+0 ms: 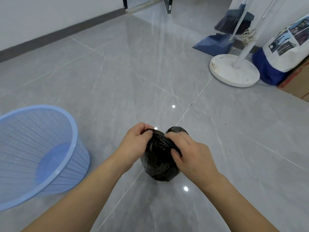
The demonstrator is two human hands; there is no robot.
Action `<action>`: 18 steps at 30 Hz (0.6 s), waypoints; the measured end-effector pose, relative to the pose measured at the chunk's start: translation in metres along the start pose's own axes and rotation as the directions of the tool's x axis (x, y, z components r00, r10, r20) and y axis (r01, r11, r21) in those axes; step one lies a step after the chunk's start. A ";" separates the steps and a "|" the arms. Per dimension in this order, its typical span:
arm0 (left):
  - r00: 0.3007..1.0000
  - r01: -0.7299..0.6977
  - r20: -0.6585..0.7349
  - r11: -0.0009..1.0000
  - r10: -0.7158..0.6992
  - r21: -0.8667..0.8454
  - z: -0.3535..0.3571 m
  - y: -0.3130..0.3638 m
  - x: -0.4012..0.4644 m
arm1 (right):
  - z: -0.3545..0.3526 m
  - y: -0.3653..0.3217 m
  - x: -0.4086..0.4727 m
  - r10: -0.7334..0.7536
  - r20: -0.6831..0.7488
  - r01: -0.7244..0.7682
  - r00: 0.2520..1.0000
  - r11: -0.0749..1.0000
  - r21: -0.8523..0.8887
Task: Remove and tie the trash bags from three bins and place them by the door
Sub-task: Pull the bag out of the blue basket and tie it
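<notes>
Lower centre: left hand and right hand both pinch the crumpled black plastic trash bag. Lower left: bare pale-blue mesh plastic bin.

The floor is covered with large glossy grey tiles, on which thin pale joints are seen and small bright spots of ceiling light are reflected. Along the far left a white wall is bordered by a dark grey skirting board. At the right, a white round stand base with a slanted pole is placed on the floor, and behind it a blue broom and a blue dustpan are kept against the wall, near a printed white and blue bag and a cardboard box.
</notes>
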State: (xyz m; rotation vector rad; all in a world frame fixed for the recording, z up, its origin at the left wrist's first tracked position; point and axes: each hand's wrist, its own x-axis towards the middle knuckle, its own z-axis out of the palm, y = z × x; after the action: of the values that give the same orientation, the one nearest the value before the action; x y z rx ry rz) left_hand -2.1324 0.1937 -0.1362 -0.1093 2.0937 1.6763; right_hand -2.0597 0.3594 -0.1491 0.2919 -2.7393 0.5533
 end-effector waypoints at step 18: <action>0.858 -0.466 0.202 0.552 0.472 0.692 0.004 -0.016 -0.011 | -0.001 0.014 -0.005 0.181 0.187 -0.216 0.966 0.957 0.193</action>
State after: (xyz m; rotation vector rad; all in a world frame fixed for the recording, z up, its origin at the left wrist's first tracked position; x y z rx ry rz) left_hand -2.1159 0.1906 -0.1468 0.7722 2.7967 0.9092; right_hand -2.0589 0.3733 -0.1549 0.1160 -2.8941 0.9189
